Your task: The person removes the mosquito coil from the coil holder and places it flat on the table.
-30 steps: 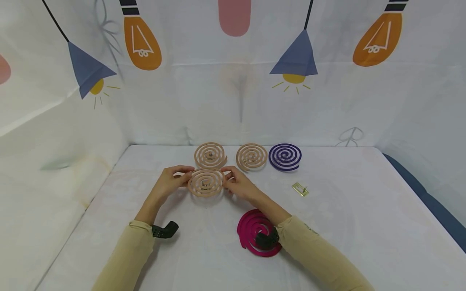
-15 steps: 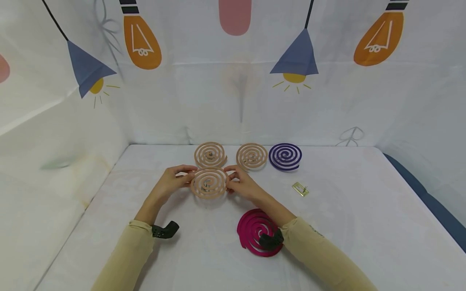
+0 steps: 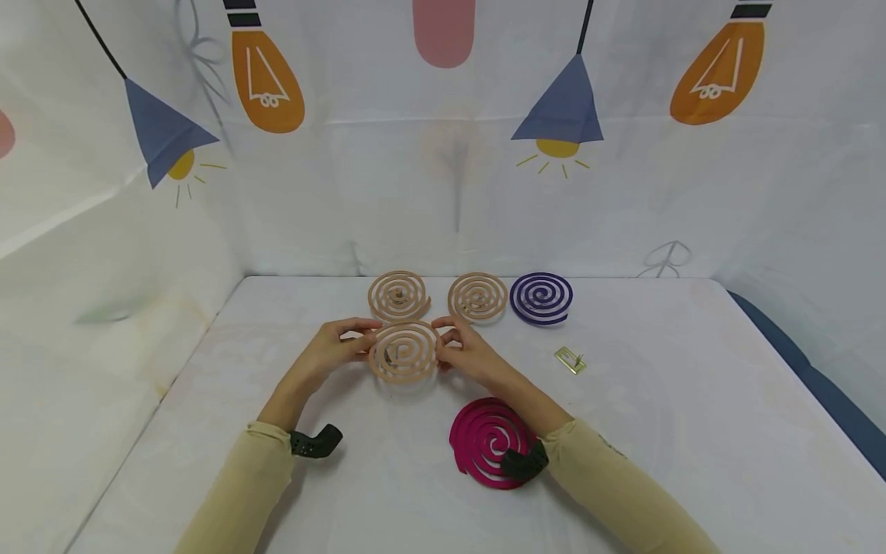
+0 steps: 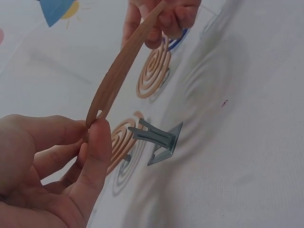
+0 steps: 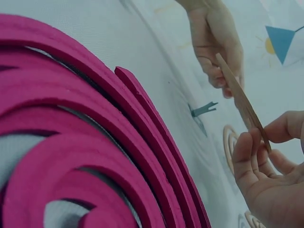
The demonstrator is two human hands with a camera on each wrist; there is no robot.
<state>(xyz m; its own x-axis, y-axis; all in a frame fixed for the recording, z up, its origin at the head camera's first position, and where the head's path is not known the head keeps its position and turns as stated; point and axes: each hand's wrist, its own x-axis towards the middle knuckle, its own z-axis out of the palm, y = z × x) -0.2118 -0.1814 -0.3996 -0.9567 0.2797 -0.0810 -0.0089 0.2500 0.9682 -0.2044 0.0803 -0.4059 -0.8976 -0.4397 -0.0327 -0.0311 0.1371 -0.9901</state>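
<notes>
Tan coil [image 4: 114, 73] is up off the table [image 3: 657, 477], held nearly level between both hands, above an upright metal stand [image 4: 159, 137] with a forked top; the left wrist view shows the fork and coil apart. Left hand [image 3: 325, 352] pinches one rim between thumb and fingers; right hand [image 3: 472, 355] pinches the opposite rim. Risks, in my judgement: lowered off-centre, the coil could tip on so narrow a fork, since through the gaps in the head view the stand appears left of the coil's middle. Uneven lowering might knock the stand over; pulling the rims apart could stretch or crack the spiral. The rear tan coil [image 3: 399, 296] is just beyond, so a forward drift might jostle it. The dark wrist mount [image 3: 524, 462] overlaps the magenta coil [image 3: 477, 438] in the head view; I can't tell from there whether they touch, but a low forearm might drag it. Compared with one second ago: held coil and both hands have shifted to the person's right, the coil also slightly nearer; magenta coil and spare gold stand [image 3: 571, 360] unchanged.
</notes>
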